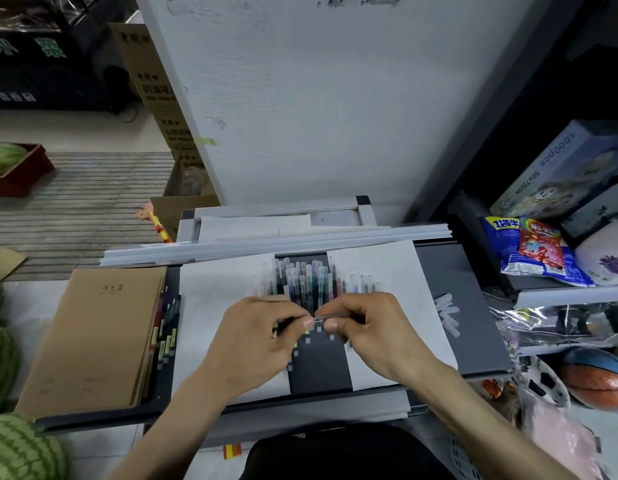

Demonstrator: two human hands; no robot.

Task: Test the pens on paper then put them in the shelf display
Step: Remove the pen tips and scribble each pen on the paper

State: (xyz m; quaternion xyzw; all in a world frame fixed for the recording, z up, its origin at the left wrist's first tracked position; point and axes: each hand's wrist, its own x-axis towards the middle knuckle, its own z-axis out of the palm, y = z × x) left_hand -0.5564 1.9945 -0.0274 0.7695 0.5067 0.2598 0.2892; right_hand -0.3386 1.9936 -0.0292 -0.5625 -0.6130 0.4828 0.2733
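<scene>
Head view: left hand (255, 341) and right hand (373, 330) each pinch one end of a pen (316, 319) over the pile of pens (307, 282).

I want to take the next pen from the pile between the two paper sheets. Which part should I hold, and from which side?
Probably an outer pen at the pile's right edge, lying singly on the right sheet. Pinch its barrel at the middle, from above: it lies flat, pointing away from you, with room beside it.

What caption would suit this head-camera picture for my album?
Left hand and right hand pinch one pen above a pile of pens and two white paper sheets.
</scene>
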